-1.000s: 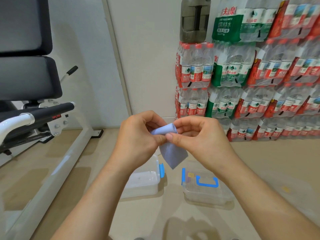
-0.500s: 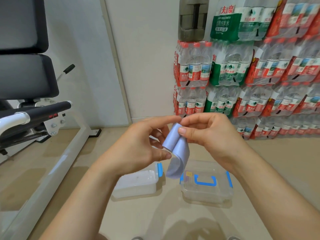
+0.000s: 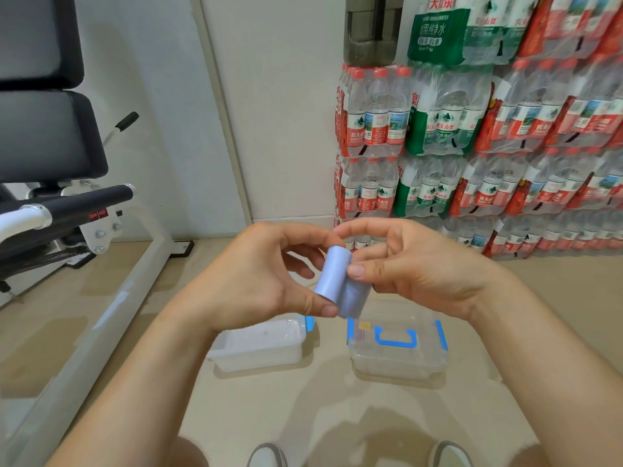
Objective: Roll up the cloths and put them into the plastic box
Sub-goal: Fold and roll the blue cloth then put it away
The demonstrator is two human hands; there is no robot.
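Above the beige floor [image 3: 303, 416], at the middle of the view, both hands hold a light blue cloth [image 3: 332, 276] up in the air, over the gap between two containers that sit below. Most of the cloth is wound into a short, tilted roll, its upper end leaning to the right, and a looser fold hangs beside it on the right. The left hand [image 3: 259, 281] grips the roll endwise, with the thumb curled under the lower end and the forefinger arched over the top. The right hand [image 3: 414, 267] pinches the cloth from the other side: its thumb presses on the roll's flank and its forefinger curves over the top end to meet the left one. On the floor, below and to the left, stands the plastic box [image 3: 259, 345], open and milky white, with a blue clip at its right end; no cloth shows inside it. Just beside it, to the right and not touching, lies a clear lid [image 3: 397, 362] with a blue handle and blue side clips; whether a second box sits under it cannot be told. Shrink-wrapped packs of water bottles [image 3: 472, 146] are stacked against the wall on the right, and a padded exercise bench [image 3: 50, 136] on a white frame stands on the left. Two shoe tips [image 3: 266, 456] show at the bottom edge.
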